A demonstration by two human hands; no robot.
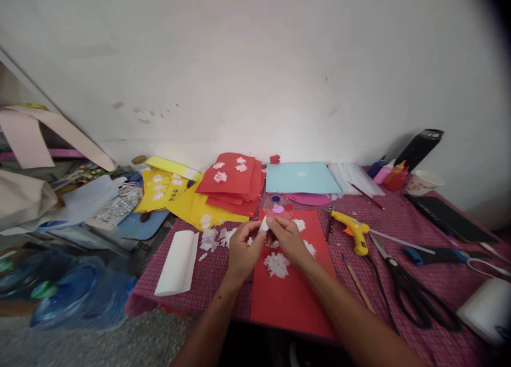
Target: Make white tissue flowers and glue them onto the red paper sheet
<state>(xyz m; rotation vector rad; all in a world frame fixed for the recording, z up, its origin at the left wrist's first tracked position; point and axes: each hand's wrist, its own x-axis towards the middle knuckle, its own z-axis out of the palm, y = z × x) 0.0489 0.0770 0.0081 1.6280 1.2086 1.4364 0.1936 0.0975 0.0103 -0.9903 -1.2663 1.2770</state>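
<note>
Both my hands meet over a red sheet of paper [293, 292] lying on the checked tablecloth. My left hand [244, 247] and my right hand [285, 238] pinch a small folded piece of white paper [264, 226] between their fingertips. A white cut-paper flower [277, 264] lies on the red sheet just below my hands. More white flowers sit near the sheet's top right. Small white paper scraps [211, 239] lie to the left of my left hand.
A yellow glue gun [353, 229], black scissors [411, 287] and a wooden stick lie to the right. Stacks of red [231, 183], yellow [163, 188] and light blue paper [301, 178] sit by the wall. A folded white sheet [178, 263] lies left; bottles, a cup and a black flask stand far right.
</note>
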